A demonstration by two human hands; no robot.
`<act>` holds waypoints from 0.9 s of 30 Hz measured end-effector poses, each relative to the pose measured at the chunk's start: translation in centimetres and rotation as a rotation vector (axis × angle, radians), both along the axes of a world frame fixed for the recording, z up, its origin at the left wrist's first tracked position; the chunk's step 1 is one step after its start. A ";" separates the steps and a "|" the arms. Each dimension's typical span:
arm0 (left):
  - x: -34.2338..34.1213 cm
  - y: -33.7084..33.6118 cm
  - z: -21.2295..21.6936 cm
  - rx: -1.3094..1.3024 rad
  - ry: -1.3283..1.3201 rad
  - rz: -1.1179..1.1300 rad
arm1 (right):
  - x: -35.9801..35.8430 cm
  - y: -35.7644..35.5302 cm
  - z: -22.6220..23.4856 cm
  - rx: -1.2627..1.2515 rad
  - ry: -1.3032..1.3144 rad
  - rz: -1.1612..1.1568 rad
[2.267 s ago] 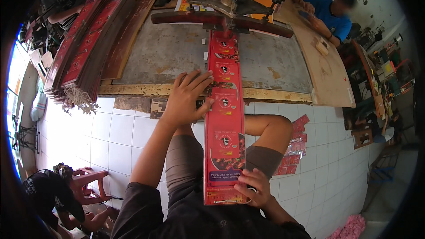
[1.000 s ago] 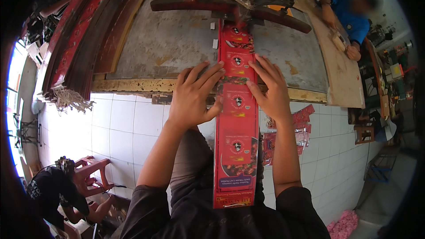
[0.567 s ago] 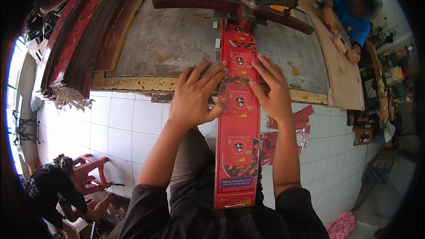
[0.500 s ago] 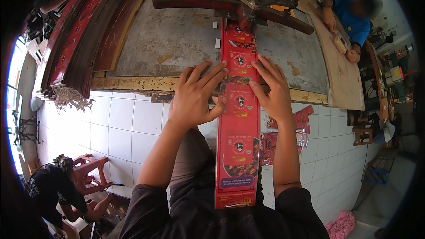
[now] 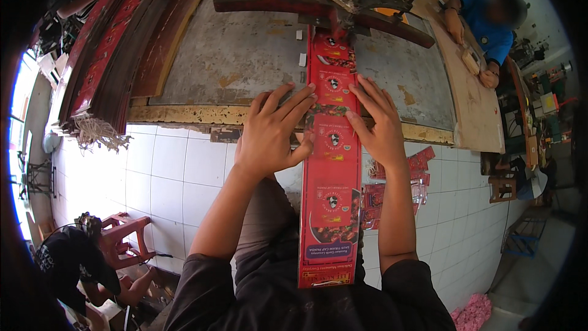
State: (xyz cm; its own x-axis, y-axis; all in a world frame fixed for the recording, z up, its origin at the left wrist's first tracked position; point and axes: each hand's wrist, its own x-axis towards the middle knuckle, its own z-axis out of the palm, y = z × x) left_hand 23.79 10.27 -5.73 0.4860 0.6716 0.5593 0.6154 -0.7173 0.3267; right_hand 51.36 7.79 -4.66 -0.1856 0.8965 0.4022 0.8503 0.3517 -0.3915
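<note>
A long stack of red printed strips [image 5: 334,159] runs from my lap up over the table edge and under the dark metal press head [image 5: 331,12]. My left hand [image 5: 275,125] lies along its left edge, fingers spread, fingertips and thumb touching the side. Along the right edge rests my right hand [image 5: 376,122], also with fingers stretched out, its fingertips and thumb against the strips. Neither hand is wrapped round them. The far end of the strips is hidden beneath the press.
The grey worktable [image 5: 226,49] has a worn front edge. Stacked red boards [image 5: 116,43] stand at the left. Cut red pieces [image 5: 395,190] lie low at right. A person in blue [image 5: 490,24] sits at far right; another person [image 5: 79,263] is at lower left, by a red stool [image 5: 125,236].
Almost nothing differs. The view has shifted very slightly; both hands keep their places along the strips.
</note>
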 end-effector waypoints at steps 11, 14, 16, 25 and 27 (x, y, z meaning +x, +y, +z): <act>0.0 0.0 0.0 0.014 -0.009 0.003 | -0.1 0.0 0.2 -0.006 0.003 0.001; 0.1 0.0 -0.2 0.017 -0.017 0.004 | -0.1 0.0 0.2 -0.005 0.000 0.001; 0.1 0.0 -0.1 0.021 -0.011 0.008 | 0.0 0.1 0.0 -0.004 -0.001 0.003; 0.1 0.0 0.1 0.014 -0.003 0.010 | -0.1 0.0 0.1 0.016 -0.016 0.010; 0.1 0.1 0.0 0.010 0.000 0.006 | 0.0 0.0 0.1 0.020 -0.015 0.011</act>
State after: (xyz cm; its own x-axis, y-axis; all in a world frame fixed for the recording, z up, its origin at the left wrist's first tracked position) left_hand 23.93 10.36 -5.70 0.4814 0.6689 0.5664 0.6198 -0.7167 0.3196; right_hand 51.35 7.77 -4.58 -0.2021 0.8861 0.4170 0.8521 0.3690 -0.3711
